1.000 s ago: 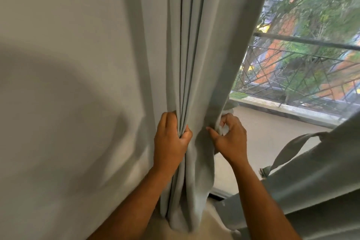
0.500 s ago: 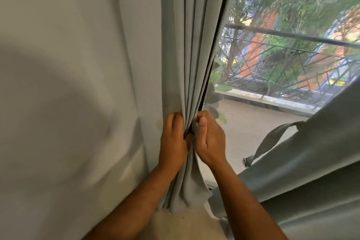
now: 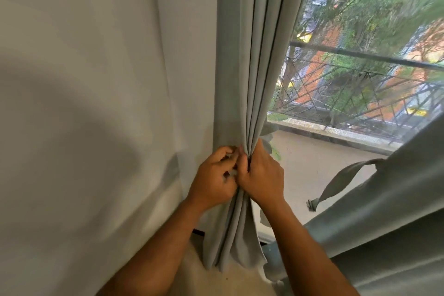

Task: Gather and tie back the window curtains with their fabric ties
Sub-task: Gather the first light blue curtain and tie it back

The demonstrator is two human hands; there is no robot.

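A pale grey-green curtain (image 3: 259, 55) hangs in tight folds at the window's left edge. My right hand (image 3: 263, 176) grips the bunched folds from the right side. My left hand (image 3: 215, 175) is curled against the bundle's left side, fingers pinching a small piece of fabric that I cannot make out clearly. A second curtain (image 3: 384, 218) of the same cloth slants across the lower right. Its fabric tie (image 3: 341, 179) hangs loose from it, ending in a small fastener.
A plain white wall (image 3: 84, 103) fills the left half. Through the window glass are a balcony floor (image 3: 312, 163), a metal railing (image 3: 360, 84) and trees. A dark window frame bottom (image 3: 199, 231) shows beside the curtain's hem.
The curtain has been gathered leftward into a narrower bundle, uncovering more window. My right hand moved left to meet my left hand, which shifted from a full grip to pinching at the bundle's side.
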